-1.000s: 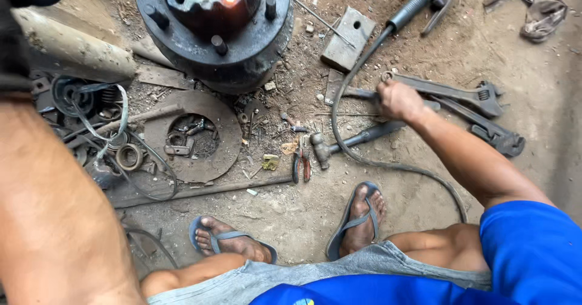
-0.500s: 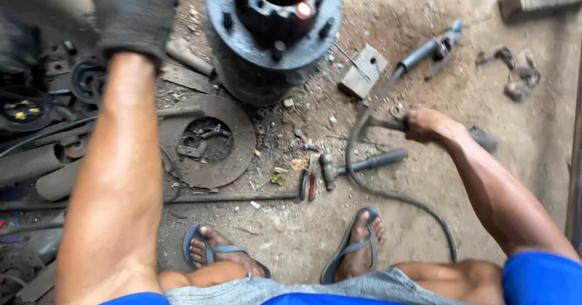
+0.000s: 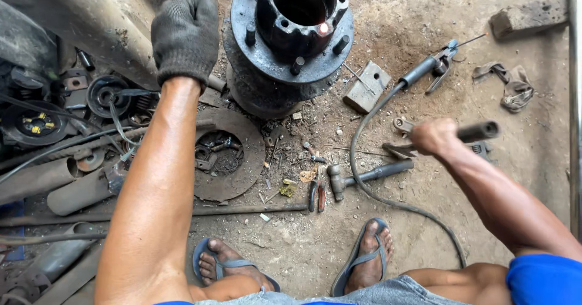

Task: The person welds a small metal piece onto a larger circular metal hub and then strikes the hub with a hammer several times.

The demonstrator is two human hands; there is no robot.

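Fingers of the right hand point(image 3: 433, 136) are gripping a dark metal bar point(image 3: 480, 131); the gloved left hand point(image 3: 185, 33) is curling loosely, holding nothing, beside the wheel hub point(image 3: 285, 35).

Motion-blurred right hand point(image 3: 433, 136) and its dark bar point(image 3: 479, 131) (tool type unclear), elbow cut off.

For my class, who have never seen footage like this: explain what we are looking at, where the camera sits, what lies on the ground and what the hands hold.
The camera sits on a person's head, looking down at their own arms and sandalled feet. The left hand, in a dark knitted glove, is raised beside a heavy steel wheel hub with studs, which stands on the dirt floor. The bare right hand grips a dark metal bar. On the ground lie a hammer, pliers, a hose-fed torch, a round plate and scrap parts.
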